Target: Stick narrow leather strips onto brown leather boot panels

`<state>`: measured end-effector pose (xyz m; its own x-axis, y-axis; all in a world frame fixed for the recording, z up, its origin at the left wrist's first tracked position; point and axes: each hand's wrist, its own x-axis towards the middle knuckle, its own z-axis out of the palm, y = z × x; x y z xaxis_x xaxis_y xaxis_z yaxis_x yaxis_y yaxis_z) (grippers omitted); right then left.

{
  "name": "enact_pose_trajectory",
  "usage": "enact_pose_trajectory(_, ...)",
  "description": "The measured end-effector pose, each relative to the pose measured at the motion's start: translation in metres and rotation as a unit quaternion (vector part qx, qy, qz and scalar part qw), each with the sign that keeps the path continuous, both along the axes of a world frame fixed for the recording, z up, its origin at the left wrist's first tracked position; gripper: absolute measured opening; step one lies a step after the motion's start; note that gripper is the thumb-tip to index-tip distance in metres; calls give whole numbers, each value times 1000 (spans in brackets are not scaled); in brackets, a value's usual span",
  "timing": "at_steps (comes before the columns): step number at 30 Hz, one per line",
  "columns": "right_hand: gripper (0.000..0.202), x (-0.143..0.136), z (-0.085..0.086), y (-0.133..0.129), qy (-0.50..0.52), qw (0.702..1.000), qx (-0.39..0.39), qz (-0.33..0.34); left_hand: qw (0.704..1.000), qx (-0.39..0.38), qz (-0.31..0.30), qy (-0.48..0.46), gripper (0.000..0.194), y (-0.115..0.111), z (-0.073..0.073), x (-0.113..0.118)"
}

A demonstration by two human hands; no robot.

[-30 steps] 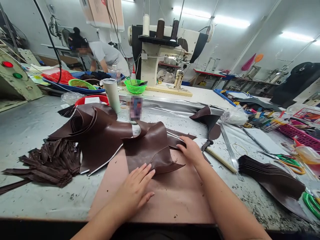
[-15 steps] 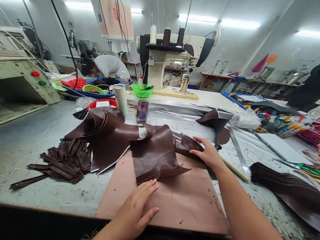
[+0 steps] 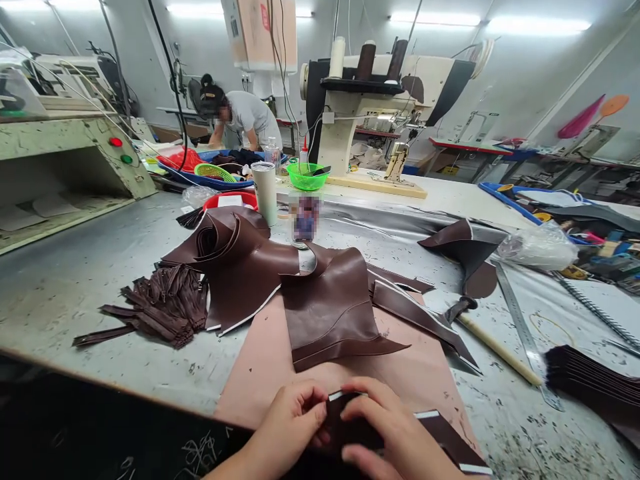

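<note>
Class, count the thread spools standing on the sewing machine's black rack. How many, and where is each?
3. On the black rack, a white spool stands at left, a brown spool in the middle, and a darker spool at right. None appears hidden.

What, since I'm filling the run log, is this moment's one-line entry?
left hand: pinching white-edged brown piece | right hand: fingers over same piece | beyond: large brown panel on pink mat

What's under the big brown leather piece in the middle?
Beside and below the brown leather piece, a pinkish sheet shows, seemingly continuing underneath; anything else there is covered.
</note>
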<state>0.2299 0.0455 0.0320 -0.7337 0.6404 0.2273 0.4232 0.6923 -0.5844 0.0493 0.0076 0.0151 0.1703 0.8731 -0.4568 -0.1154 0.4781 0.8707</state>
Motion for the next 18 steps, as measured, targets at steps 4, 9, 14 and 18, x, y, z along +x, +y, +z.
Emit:
enact_pose_trajectory(4, 19, -31, -19, 1, 114, 992, -16, -46, 1000, 1, 19, -10, 41, 0, -2, 0)
enact_pose_trajectory(9, 13, -40, -32, -1, 159, 986, -4, -48, 998, 38, 3, 39, 36, -1, -2, -7)
enact_pose_trajectory(14, 11, -39, -34, -2, 137, 988, 37, -62, 993, 60, -26, 96, 23, 2, -4, -12)
enact_pose_trajectory(18, 7, -41, -31, 1, 116, 988, 38, -96, 987, 90, -36, 125, 21, 3, -6, -11)
